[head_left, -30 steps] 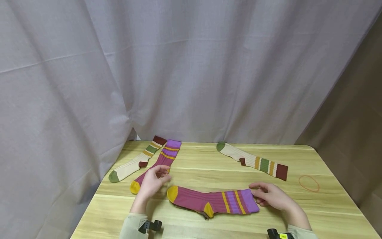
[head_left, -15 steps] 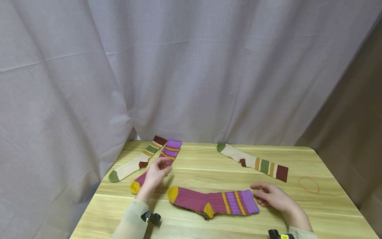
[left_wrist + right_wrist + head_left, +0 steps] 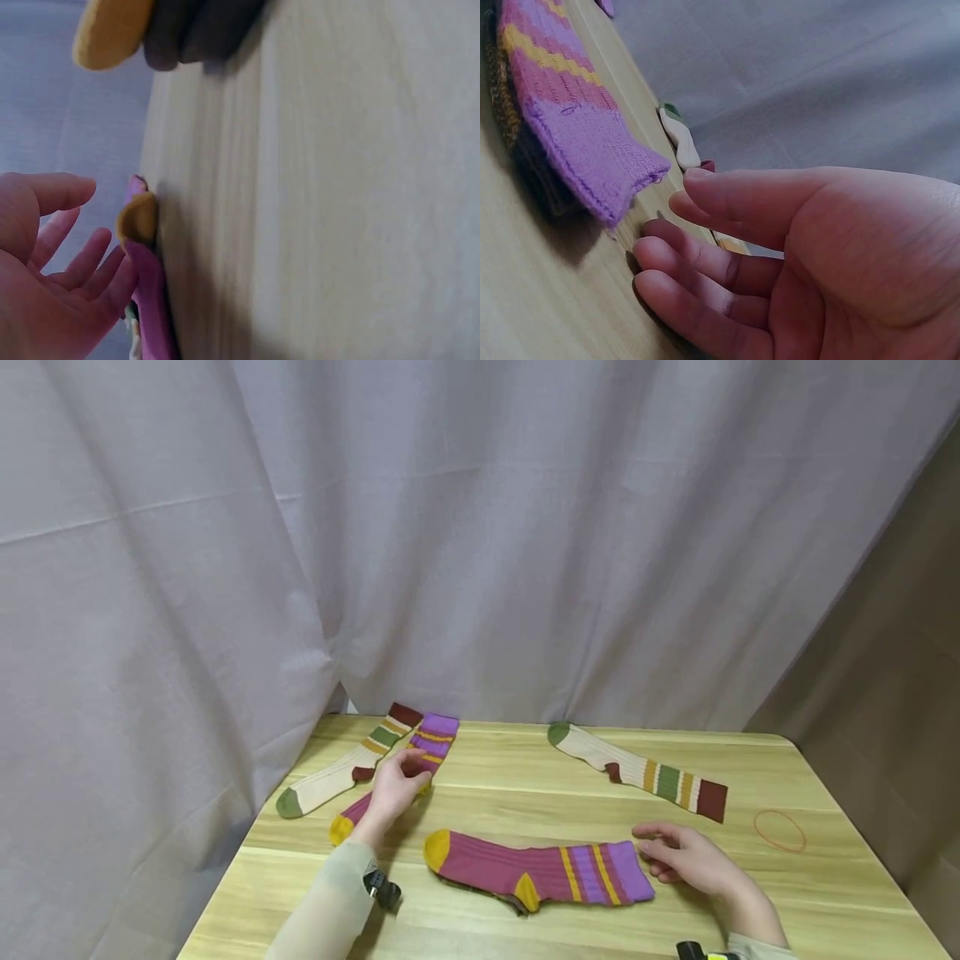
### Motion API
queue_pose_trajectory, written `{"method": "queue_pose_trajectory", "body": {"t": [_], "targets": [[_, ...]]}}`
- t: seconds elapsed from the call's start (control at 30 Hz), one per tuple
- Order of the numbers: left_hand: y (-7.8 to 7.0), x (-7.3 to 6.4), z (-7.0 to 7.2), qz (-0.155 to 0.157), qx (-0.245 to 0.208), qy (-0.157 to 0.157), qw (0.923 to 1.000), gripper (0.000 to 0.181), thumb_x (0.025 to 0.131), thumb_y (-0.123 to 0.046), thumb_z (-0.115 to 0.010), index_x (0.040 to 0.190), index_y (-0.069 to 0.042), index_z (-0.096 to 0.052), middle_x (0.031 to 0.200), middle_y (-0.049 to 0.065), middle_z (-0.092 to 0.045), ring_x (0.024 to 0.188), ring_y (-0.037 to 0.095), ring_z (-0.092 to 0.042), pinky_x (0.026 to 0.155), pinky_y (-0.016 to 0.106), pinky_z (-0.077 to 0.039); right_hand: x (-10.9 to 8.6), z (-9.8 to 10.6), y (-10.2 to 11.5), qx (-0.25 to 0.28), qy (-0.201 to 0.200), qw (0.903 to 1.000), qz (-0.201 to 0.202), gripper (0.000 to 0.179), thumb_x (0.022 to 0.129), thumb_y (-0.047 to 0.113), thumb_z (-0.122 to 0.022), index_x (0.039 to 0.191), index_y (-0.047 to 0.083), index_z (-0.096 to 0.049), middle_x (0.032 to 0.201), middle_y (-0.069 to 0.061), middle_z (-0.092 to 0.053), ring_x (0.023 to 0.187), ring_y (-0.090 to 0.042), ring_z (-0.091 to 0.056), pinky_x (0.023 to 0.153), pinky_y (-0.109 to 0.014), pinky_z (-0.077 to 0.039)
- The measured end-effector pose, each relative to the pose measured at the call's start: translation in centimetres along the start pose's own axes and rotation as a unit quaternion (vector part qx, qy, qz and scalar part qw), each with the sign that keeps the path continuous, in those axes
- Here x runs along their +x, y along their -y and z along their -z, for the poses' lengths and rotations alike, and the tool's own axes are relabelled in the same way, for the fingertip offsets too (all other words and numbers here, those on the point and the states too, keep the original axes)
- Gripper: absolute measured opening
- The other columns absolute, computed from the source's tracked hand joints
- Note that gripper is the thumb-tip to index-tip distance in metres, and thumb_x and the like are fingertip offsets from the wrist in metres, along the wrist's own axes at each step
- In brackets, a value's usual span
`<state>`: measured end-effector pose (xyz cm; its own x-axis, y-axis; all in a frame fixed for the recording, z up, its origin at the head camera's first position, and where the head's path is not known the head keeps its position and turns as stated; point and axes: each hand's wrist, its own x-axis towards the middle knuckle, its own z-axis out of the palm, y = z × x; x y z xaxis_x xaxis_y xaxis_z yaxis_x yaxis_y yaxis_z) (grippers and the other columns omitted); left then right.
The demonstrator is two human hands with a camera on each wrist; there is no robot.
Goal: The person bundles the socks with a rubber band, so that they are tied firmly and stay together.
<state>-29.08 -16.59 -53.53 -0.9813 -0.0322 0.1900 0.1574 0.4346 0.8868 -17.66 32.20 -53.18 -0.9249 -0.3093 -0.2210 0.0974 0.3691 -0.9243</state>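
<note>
A mauve sock (image 3: 487,867) with a yellow toe and heel and a purple striped cuff lies at the table's front, on top of something dark, mostly hidden. Just off its cuff is my right hand (image 3: 693,860), fingers loosely bent and holding nothing; the right wrist view shows a gap between fingertips and cuff. My left hand (image 3: 397,789) hovers over the middle of a matching mauve sock (image 3: 437,735) at the far left. In the left wrist view its fingers are relaxed beside that sock (image 3: 150,292), and whether they touch is unclear.
A cream sock (image 3: 322,785) with a green toe lies left of the far mauve one. Its lookalike cream sock (image 3: 588,747) is at the back right. A thin orange loop (image 3: 804,842) lies near the right edge. Grey curtain (image 3: 480,568) hangs behind the table.
My left hand has moved away from the front sock, forward along the far-left mauve sock toward its cuff. My right hand has stayed beside the front sock's cuff.
</note>
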Motion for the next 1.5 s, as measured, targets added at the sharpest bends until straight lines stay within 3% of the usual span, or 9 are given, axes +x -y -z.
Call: {"method": "queue_pose_trajectory", "body": {"t": [0.23, 0.57, 0.83, 1.0, 1.23, 1.5], "targets": [[0.4, 0.9, -0.5, -0.018, 0.019, 0.012, 0.9996, 0.039, 0.089, 0.006, -0.078, 0.126, 0.010, -0.070, 0.115, 0.026, -0.072, 0.108, 0.041, -0.069, 0.099, 0.053, -0.056, 0.1, 0.0, -0.1, -0.008, -0.010, 0.9999, 0.003, 0.047, 0.110, 0.011, -0.058, 0.143, -0.020, -0.048, 0.099, -0.012, -0.065, 0.082, -0.019, -0.065, 0.071, -0.032, -0.062], [0.4, 1.5, -0.5, -0.011, 0.087, 0.035, 0.9955, 0.041, 0.087, 0.004, -0.081, 0.127, 0.007, -0.071, 0.118, 0.023, -0.073, 0.103, 0.036, -0.068, 0.092, 0.048, -0.056, 0.1, -0.1, 0.1, -0.018, -0.013, 0.9997, 0.006, 0.046, 0.110, 0.011, -0.058, 0.143, -0.019, -0.048, 0.100, -0.012, -0.067, 0.083, -0.019, -0.066, 0.071, -0.032, -0.062], [0.5, 1.6, -0.7, -0.022, 0.078, 0.060, 0.9949, 0.043, 0.082, 0.011, -0.080, 0.124, 0.010, -0.071, 0.118, 0.025, -0.073, 0.104, 0.039, -0.068, 0.094, 0.049, -0.056, 0.1, -0.1, 0.1, -0.024, -0.013, 0.9996, 0.006, 0.046, 0.111, 0.012, -0.058, 0.143, -0.019, -0.049, 0.099, -0.012, -0.067, 0.083, -0.020, -0.066, 0.071, -0.032, -0.062], [0.3, 1.4, -0.9, -0.013, 0.094, 0.064, 0.9934, 0.044, 0.081, 0.010, -0.081, 0.125, 0.007, -0.072, 0.115, 0.023, -0.073, 0.103, 0.035, -0.067, 0.093, 0.047, -0.056, 0.2, 0.0, 0.0, -0.026, -0.008, 0.9996, 0.010, 0.046, 0.111, 0.013, -0.057, 0.143, -0.019, -0.049, 0.099, -0.012, -0.068, 0.083, -0.020, -0.066, 0.071, -0.033, -0.062], [0.1, 1.1, -1.3, -0.026, 0.106, 0.080, 0.9908, 0.043, 0.081, 0.009, -0.081, 0.123, 0.005, -0.073, 0.111, 0.020, -0.074, 0.100, 0.032, -0.067, 0.091, 0.046, -0.056, 0.1, -0.1, 0.1, -0.033, -0.016, 0.9993, 0.006, 0.046, 0.111, 0.013, -0.058, 0.143, -0.018, -0.049, 0.101, -0.012, -0.068, 0.084, -0.020, -0.066, 0.070, -0.032, -0.061], [-0.3, 1.2, -1.9, -0.022, 0.111, 0.128, 0.9853, 0.050, 0.073, 0.009, -0.087, 0.122, 0.000, -0.076, 0.106, 0.011, -0.074, 0.098, 0.025, -0.065, 0.088, 0.037, -0.054, 0.3, -0.2, 0.5, -0.040, -0.033, 0.9987, 0.000, 0.046, 0.111, 0.015, -0.058, 0.144, -0.017, -0.051, 0.103, -0.012, -0.070, 0.086, -0.023, -0.067, 0.073, -0.034, -0.063]]}}
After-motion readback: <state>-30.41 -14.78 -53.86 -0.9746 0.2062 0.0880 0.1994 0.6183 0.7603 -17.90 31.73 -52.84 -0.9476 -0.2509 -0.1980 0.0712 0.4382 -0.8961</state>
